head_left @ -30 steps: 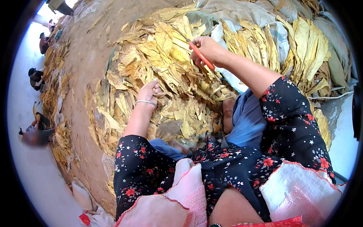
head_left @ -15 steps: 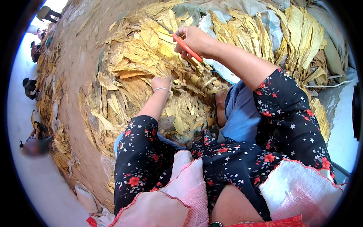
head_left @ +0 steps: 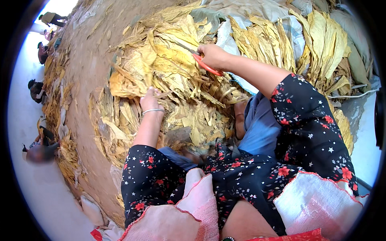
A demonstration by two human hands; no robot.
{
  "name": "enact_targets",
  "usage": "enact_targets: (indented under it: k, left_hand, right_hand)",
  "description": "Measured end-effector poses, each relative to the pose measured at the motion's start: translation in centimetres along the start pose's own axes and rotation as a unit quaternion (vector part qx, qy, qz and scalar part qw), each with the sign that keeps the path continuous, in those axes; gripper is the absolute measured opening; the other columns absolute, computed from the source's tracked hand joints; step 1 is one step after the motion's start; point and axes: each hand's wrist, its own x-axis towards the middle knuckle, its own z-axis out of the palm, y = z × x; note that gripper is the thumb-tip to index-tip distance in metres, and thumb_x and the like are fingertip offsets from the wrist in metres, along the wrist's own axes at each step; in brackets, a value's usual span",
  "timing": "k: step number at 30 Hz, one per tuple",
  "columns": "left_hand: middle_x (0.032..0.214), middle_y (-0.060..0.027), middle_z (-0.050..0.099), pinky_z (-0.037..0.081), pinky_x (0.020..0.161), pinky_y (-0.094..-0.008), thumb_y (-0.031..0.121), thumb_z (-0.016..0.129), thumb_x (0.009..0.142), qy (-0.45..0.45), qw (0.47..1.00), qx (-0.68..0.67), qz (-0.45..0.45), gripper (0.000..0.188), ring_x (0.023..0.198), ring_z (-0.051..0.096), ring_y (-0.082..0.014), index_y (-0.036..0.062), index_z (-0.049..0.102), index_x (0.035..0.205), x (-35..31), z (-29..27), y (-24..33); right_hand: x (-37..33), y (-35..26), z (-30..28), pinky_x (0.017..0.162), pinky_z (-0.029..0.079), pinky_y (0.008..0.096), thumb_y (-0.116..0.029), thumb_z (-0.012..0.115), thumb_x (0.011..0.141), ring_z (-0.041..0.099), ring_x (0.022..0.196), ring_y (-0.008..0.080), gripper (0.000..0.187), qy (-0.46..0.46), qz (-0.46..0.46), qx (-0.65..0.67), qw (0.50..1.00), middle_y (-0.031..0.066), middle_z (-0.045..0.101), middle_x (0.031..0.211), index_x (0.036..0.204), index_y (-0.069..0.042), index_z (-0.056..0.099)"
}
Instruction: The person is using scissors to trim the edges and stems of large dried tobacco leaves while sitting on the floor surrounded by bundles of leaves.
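My left hand (head_left: 150, 100), with a bracelet at the wrist, is closed on the stem end of a dried yellow-brown tobacco leaf (head_left: 124, 83) at the near left side of a heap. The leaf spreads out beyond my fingers. Farther right, my right hand (head_left: 213, 56) grips a pair of scissors (head_left: 206, 67) by the red handles. Their dark blades point to the far left, low over the yellow leaves (head_left: 171, 54) of the heap. Whether the blades touch a leaf I cannot tell.
Bundles of yellow leaves (head_left: 321, 42) lie at the far right beside grey-green sacks (head_left: 358, 60). Brown leaf scraps (head_left: 197, 124) cover the ground before my legs. Bare brown ground (head_left: 84, 104) runs along the left, and several people sit or stand beyond it.
My left hand has moved left and nearer to me, with a leaf now in its fingers. My right hand has shifted right and slightly nearer with the scissors.
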Motion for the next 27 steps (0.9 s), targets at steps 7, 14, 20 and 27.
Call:
enact_targets:
  k: [7, 14, 20, 27]
  left_hand:
    - [0.062, 0.0017, 0.049, 0.045, 0.050, -0.0306, 0.018, 0.053, 0.093, -0.155, 0.974, 0.053, -0.155, 0.014, 0.055, 0.047, -0.0144, 0.0059, 0.055, 0.085, -1.9, 0.8, -2.4]
    - [0.088, -0.0079, 0.064, 0.044, 0.049, -0.0256, 0.025, 0.059, 0.091, -0.221, 0.952, 0.047, -0.209, 0.024, 0.067, 0.057, -0.0134, 0.0031, 0.057, 0.098, -1.7, 1.6, -2.7]
    - [0.089, -0.0062, 0.062, 0.047, 0.073, -0.0332, 0.008, 0.064, 0.081, -0.243, 0.950, 0.023, -0.196, 0.014, 0.080, 0.059, -0.0175, 0.0030, 0.062, 0.093, -1.1, 2.4, -2.3]
    - [0.082, -0.0164, 0.058, 0.049, 0.050, -0.0309, -0.005, 0.050, 0.082, -0.244, 0.964, -0.026, 0.102, 0.033, 0.059, 0.055, -0.0192, -0.0137, 0.041, 0.112, -3.8, 3.5, 8.6]
  right_hand:
    - [0.3, 3.4, 3.9, 0.065, 0.048, 0.0369, -0.020, 0.064, 0.072, 0.064, 0.073, 0.0281, 0.026, -0.124, 0.084, -0.007, 0.989, 0.0189, 0.065, 0.080, 0.087, 0.001, 0.066]
    - [-1.8, -1.0, 4.2, 0.044, 0.047, 0.0296, 0.010, 0.064, 0.069, 0.058, 0.053, 0.0176, 0.033, -0.101, 0.119, 0.367, 0.917, 0.0112, 0.059, 0.069, 0.098, 0.001, 0.052]
    - [-3.9, -3.7, 5.7, 0.051, 0.048, 0.0282, -0.004, 0.064, 0.078, 0.059, 0.058, 0.0124, 0.021, -0.085, 0.009, 0.158, 0.984, 0.0074, 0.064, 0.072, 0.097, -0.003, 0.056]
    - [-3.6, -5.5, 0.8, 0.049, 0.052, 0.0267, -0.003, 0.062, 0.078, 0.062, 0.060, 0.0166, 0.028, -0.066, 0.020, 0.424, 0.903, 0.0095, 0.060, 0.074, 0.101, 0.000, 0.047]
